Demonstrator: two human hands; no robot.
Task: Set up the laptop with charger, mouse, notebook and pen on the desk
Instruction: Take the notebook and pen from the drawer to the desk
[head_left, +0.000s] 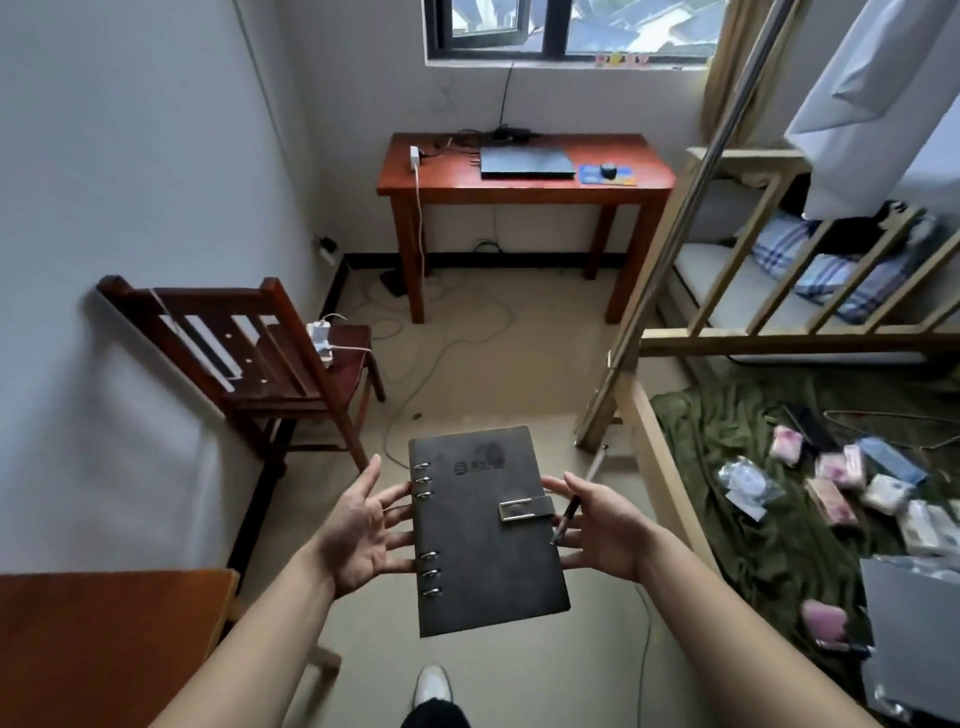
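1. Notebook (483, 530) lies flat, clasp up, carried between both hands over the floor, well apart from the desk (452, 182) across the room.
2. Left hand (358, 530) is wide, its straight, spread fingers under the ring edge like a tray.
3. Right hand (602, 530) props the clasp edge. The pen (569, 514) seems tucked between its thumb and fingers, probably so both travel in one trip.
4. The closed laptop (527, 161), mouse (608, 170) and charger (414, 156) already sit on the desk, so only these two seem left.
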